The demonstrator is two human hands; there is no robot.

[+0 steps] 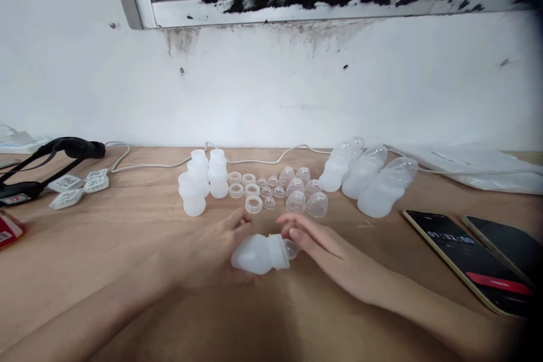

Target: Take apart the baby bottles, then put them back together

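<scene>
Bottle (257, 254) lies sideways between the hands (216, 243); a phone (458, 251) reads "01:32:00".

Left hand (224, 242) partly behind bottle (254, 254)

A bottle (252, 254) of smooth, milky plastic carried a soft sheen above a matt, wood-grained tabletop (139, 226). Beyond the bottle, clear plastic domes (296, 202) gleamed and a matt wall (263, 90) showed rough, scuffed patches; to the bottle's right, a phone (460, 254) had a smooth, glossy screen.

Phone (469, 263), cable (254, 162), perhaps a headset (78, 147).
</scene>
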